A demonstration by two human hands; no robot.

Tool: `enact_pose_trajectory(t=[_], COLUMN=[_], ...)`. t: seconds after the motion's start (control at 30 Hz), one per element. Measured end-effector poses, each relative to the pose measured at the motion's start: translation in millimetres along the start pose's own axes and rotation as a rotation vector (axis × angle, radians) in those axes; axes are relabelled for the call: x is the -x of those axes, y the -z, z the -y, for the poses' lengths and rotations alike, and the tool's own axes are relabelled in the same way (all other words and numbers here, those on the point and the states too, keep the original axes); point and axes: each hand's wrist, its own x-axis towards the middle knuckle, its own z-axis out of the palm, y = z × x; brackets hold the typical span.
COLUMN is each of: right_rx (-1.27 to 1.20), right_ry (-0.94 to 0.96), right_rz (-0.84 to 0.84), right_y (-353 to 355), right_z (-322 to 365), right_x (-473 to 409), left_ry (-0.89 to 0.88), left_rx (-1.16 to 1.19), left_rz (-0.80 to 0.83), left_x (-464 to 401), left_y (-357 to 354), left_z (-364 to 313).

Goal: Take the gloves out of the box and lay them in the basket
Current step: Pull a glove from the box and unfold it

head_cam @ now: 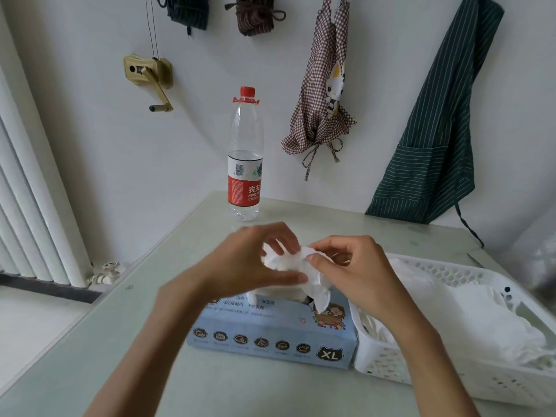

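both forearms reach in from bottom edge. blue glove box (272, 332) mid-table, touching white basket (469, 273) at right; bare table (90, 356) at left. left hand (252, 260) and right hand (355, 266) both pinch crumpled white glove (296, 261) above box. more gloves (487, 323) lie in basket. bottle (245, 155) beyond.

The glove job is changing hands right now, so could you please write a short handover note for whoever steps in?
Left hand and right hand: both pinch one white glove above the box's opening.
Glove box: on the table, directly left of the basket, touching or nearly.
Basket: already holds a heap of white gloves.
Done: several gloves moved.
Left: lay this glove in the basket, then continue; how many remain is hidden.
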Motion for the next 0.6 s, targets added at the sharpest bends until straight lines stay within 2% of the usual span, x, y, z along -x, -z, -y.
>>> enact_pose_trajectory(t=[0.1, 0.23, 0.33, 0.47, 0.6], right_rx=[0.020, 0.092, 0.116, -0.121, -0.475], right_ry=[-0.008, -0.047, -0.064, -0.121, -0.133], right_rz=[0.039, 0.075, 0.060, 0.097, -0.006], right_y=[7, 28, 54, 88, 115], right_z=[2, 0, -3, 2, 8], right_x=[3, 4, 2, -1, -3], left_ry=[-0.012, -0.004, -0.027, -0.096, -0.100], left_rx=[-0.106, -0.077, 0.019, 0.169, 0.362], left_rz=[-0.081, -0.244, -0.208, -0.172, -0.209], left_x=[-9, -10, -11, -21, -34], left_y=[-21, -13, -3, 8, 16], left_z=[15, 24, 16, -3, -32])
